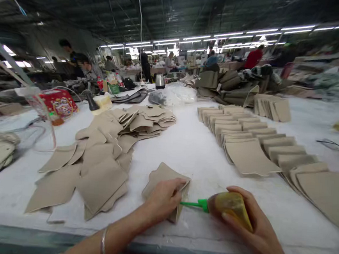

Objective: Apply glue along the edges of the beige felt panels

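My left hand (163, 200) is closed on a small stack of beige cut pieces (161, 177) near the table's front edge, lifting the edge of the top piece. My right hand (250, 223) is wrapped round a yellow glue bottle (230, 207). Its green nozzle (194, 203) points left and its tip meets the pieces just under my left fingers. A silver bangle sits on my left wrist.
A loose heap of beige pieces (102, 157) spreads over the white table (191, 148) at left. Overlapping rows of pieces (252, 149) lie at right. A red box (58, 102) and a kettle (160, 81) stand farther back. Other people work at distant tables.
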`<state>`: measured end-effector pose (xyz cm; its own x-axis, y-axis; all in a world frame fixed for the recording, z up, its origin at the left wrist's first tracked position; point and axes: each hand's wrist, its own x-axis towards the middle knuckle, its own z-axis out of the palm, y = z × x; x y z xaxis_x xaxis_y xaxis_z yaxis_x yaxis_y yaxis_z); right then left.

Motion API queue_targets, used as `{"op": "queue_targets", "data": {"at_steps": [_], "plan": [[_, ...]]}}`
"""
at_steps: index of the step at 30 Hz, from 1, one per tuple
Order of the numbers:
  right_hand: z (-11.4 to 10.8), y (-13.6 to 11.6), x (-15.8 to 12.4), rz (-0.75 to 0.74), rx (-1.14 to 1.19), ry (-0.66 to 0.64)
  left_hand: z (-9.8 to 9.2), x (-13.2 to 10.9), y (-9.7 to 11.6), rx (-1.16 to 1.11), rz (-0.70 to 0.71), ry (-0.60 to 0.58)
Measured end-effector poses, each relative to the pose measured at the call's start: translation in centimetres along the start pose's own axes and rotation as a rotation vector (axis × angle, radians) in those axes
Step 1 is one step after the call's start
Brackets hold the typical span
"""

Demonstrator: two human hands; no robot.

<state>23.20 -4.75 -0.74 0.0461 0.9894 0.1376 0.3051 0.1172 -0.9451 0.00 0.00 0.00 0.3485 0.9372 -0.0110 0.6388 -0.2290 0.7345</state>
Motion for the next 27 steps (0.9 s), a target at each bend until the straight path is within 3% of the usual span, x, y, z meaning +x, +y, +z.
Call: {"op": "queue_targets", "data": {"at_steps": [5, 11, 15, 19, 22, 24, 26, 27], "plan": [[0.3, 1.3, -1.2, 0.018, 0.029, -0.040, 0.2, 0.3, 0.0, 0.021, 0.002, 0.001], [0.4, 1.5, -0.9, 0.002, 0.036, 0.044, 0.3, 0.2, -0.2, 0.043, -0.027, 0.019], [0.5, 2.2, -1.5, 0.102, 0.162, -0.010, 0.5, 0.2, -0.1, 0.014, -0.052, 0.030], [-1.5, 3.6, -1.3, 0.382, 0.614, -0.019, -0.4, 0.4, -0.2, 0.037, -0.083, 0.064], [-3.8, 3.8, -1.5, 0.561, 1.041, 0.080, -2.3, 0.2, -1.8, 0.227, -0.112, 0.304], [-5.2, 3.1, -1.8, 0.625, 1.249, 0.226, -3.7, 0.4, -3.8, 0.346, -0.227, 0.423], [-6.5, 2.3, -1.8, 0.671, 1.416, 0.407, -4.9, 0.9, -6.0, 0.291, -0.384, 0.301], [-7.2, 1.9, -1.8, 0.690, 1.481, 0.485, -5.3, 1.1, -7.0, 0.202, -0.392, 0.217]]}}
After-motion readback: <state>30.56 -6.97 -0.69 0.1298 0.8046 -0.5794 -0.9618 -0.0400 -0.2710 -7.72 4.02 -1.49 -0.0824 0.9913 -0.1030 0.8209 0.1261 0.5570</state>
